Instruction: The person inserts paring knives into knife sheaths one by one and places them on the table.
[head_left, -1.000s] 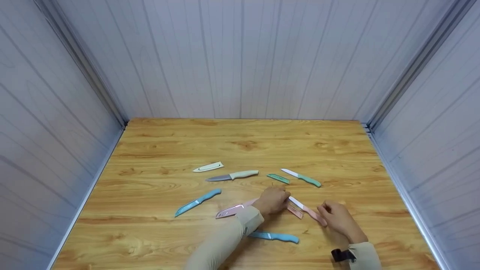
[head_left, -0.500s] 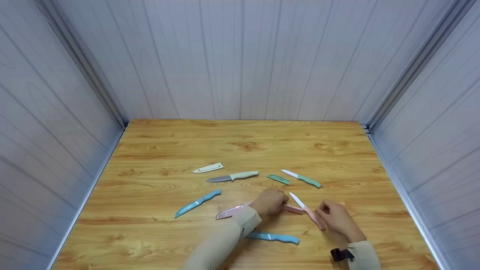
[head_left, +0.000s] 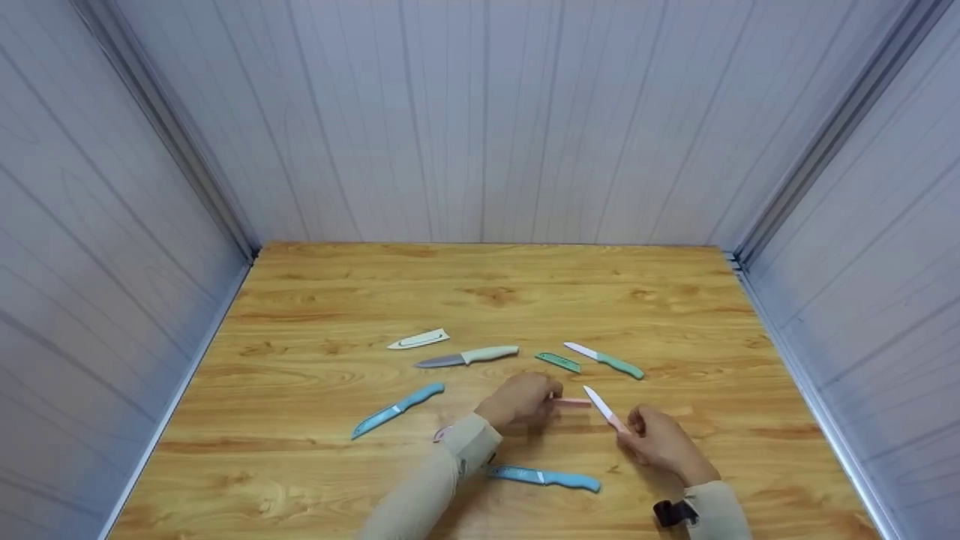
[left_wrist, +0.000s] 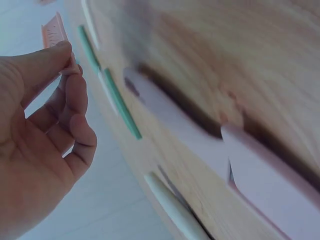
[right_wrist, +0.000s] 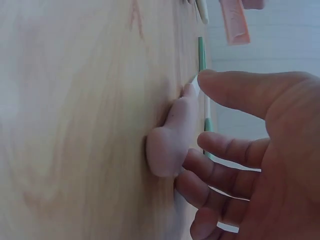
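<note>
My left hand (head_left: 525, 397) pinches a small pink sheath (head_left: 571, 402) between thumb and fingertips, just above the table; the left wrist view shows the same sheath (left_wrist: 53, 33) at the fingertips. My right hand (head_left: 654, 441) grips the handle of a small pink knife (head_left: 616, 421). Its white blade (head_left: 598, 400) points up-left, and the tip is close to the sheath's open end. In the right wrist view my fingers curl round the pink handle (right_wrist: 172, 135), whose butt lies against the wood.
On the wooden table (head_left: 337, 285) lie a cream sheath (head_left: 418, 340), a cream-handled knife (head_left: 469, 355), a green sheath (head_left: 558, 361), a green knife (head_left: 606, 360), two blue knives (head_left: 397, 409) (head_left: 544, 477), and a larger pink sheathed knife (head_left: 442, 433) partly behind my left sleeve. Walls close in three sides.
My left hand picked the small pink sheath up off the table. My right hand took the pink knife's handle and raised it, bringing the blade tip toward the sheath.
</note>
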